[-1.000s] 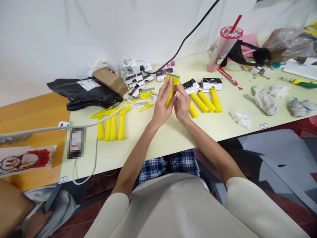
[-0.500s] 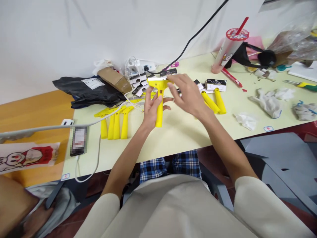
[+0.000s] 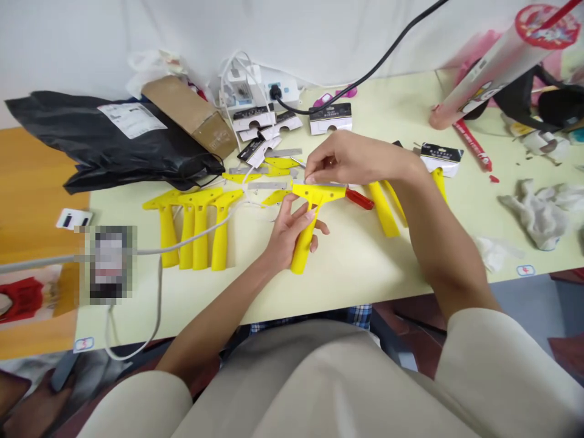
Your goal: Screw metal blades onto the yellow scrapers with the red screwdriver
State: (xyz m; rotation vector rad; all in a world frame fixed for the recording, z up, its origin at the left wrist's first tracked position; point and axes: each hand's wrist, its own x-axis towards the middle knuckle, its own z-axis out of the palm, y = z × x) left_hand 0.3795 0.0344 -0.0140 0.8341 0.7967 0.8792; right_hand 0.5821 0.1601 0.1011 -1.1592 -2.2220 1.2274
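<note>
My left hand (image 3: pixel 287 237) is wrapped round the handle of a yellow scraper (image 3: pixel 303 243), which it holds tilted above the table with the wide head upward. My right hand (image 3: pixel 347 159) is bent over the head, its thumb and fingertips pinched together at the top edge. Whatever sits between those fingertips is too small to make out. Behind the scraper head lies a red-handled tool (image 3: pixel 360 199), partly hidden by my right hand. Loose yellow scraper head plates (image 3: pixel 278 198) and thin metal blades (image 3: pixel 269 185) are spread just beyond my left hand.
Several yellow scrapers (image 3: pixel 198 231) lie in a row at left, others (image 3: pixel 385 210) at right. Behind are black-and-white cards (image 3: pixel 331 118), a power strip (image 3: pixel 283 91), a cardboard box (image 3: pixel 191 115) and a black bag (image 3: pixel 137 146). A cable (image 3: pixel 182 243) crosses the left; a tall cup (image 3: pixel 493 79) leans right.
The view has shifted closer to the table. The scraper has come lower and tilted, still in my left hand. My right hand has gone from spread fingers to a pinch at its head.
</note>
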